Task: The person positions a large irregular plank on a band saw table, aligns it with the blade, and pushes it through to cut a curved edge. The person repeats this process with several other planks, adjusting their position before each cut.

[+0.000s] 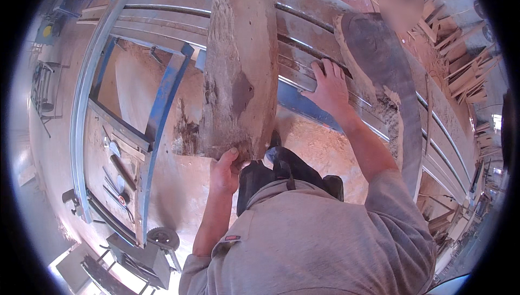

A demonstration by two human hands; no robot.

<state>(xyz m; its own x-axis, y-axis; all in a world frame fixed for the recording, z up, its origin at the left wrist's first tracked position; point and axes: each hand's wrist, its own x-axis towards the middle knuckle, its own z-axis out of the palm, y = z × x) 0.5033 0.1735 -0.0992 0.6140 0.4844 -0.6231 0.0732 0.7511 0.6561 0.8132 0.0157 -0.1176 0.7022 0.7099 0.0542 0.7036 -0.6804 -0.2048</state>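
A long, rough wood slab (235, 51) with a dark knot lies across the grooved metal machine table (303, 29), its near end reaching toward my body. At that near end my left hand (222, 174) is closed on the slab, thumb on top and the other fingers mostly hidden. My right hand (330, 88) rests on the table to the right of the slab, apart from it, fingers spread and holding nothing. Beside my right hand, a narrow dark slot shows in the table.
Further right is a long dark grey piece (379, 51) with a pale, crumbly edge. A blue metal frame (168, 92) and a curved rail (81, 116) stand on the left. Scrap wood (466, 73) is piled at the far right. Sawdust covers the floor (325, 148).
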